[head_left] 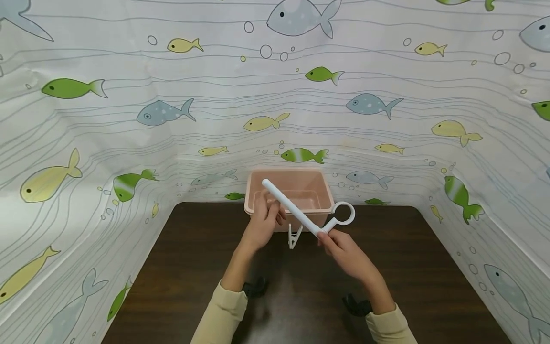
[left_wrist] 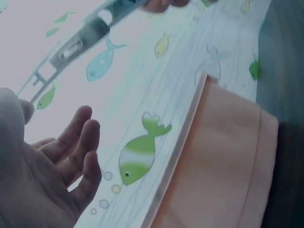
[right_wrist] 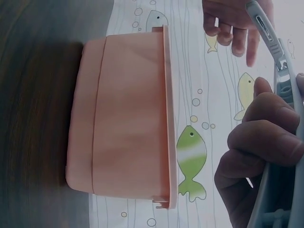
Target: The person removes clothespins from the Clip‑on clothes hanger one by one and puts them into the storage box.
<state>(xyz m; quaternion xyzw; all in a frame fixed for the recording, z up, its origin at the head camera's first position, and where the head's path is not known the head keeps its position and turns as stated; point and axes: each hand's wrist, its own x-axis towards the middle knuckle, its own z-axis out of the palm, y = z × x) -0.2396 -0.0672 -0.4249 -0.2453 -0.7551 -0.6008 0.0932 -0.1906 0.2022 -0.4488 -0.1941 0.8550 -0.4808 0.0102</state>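
Observation:
A long white plastic folding hanger (head_left: 292, 206) with a round hook (head_left: 353, 213) slants above the table in the head view. My right hand (head_left: 345, 253) grips it near the hook end, fingers curled round it in the right wrist view. A small V-shaped white piece (head_left: 293, 237) shows below the bar; whether it is attached cannot be told. Beside the hanger's far end is my left hand (head_left: 263, 222), its fingers loosely bent. In the left wrist view the thumb is close to the bar's end; contact is unclear.
Behind the hands, a pink plastic bin (head_left: 289, 220) stands at the back of the dark wooden table (head_left: 180, 267). A white sheet printed with fish (head_left: 232, 86) rises at the back and sides. Dark wrist gear (head_left: 357, 306) shows by the right forearm.

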